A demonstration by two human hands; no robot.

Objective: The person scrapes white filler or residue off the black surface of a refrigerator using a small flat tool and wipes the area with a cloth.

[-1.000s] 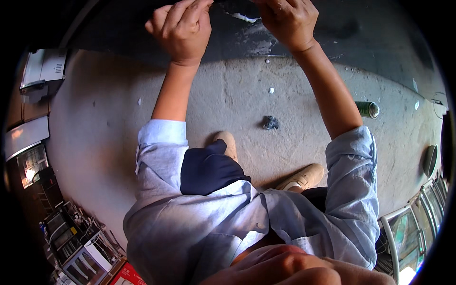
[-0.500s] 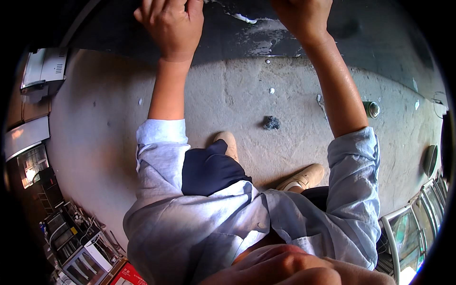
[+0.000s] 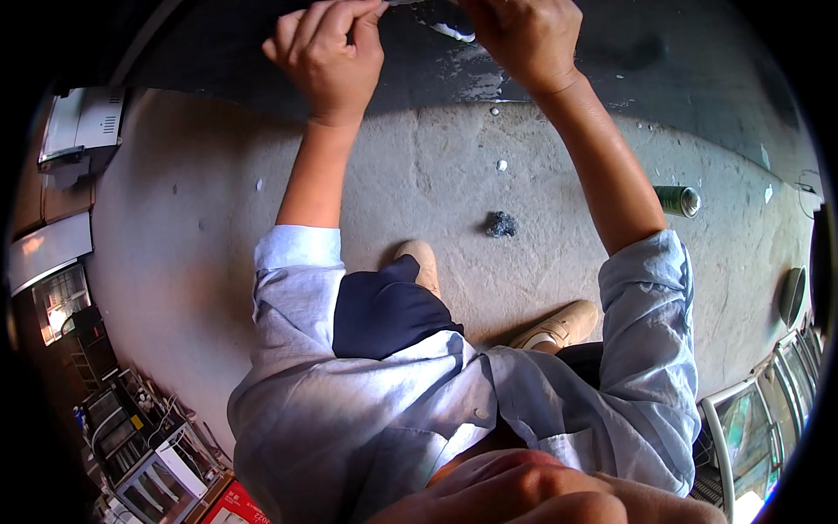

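Note:
Both my hands are raised at the top edge, against a dark panel (image 3: pixel 646 83) streaked with white foam-like smears (image 3: pixel 454 33). Curled fingers and a thumb pressed to the index finger close my left hand (image 3: pixel 336 52). A thin pale edge shows by its fingertips, too little to name. My right hand (image 3: pixel 528 44) is also closed, to the right of the smears. Its fingertips are shaded and partly cut off by the frame, so what they hold is hidden.
On the concrete floor (image 3: pixel 393 175) lie a dark crumpled clump (image 3: pixel 501 224), small white blobs (image 3: pixel 501 165) and a green spray can (image 3: pixel 678 201) by my right forearm. A white appliance (image 3: pixel 83 127) stands left. Glass-doored cases (image 3: pixel 746 428) stand lower right. A red box (image 3: pixel 236 506) sits lower left.
My hands have come closer together. The right moved left and a little down, uncovering more of the spray can; the left shifted slightly right and down. Both stay closed.

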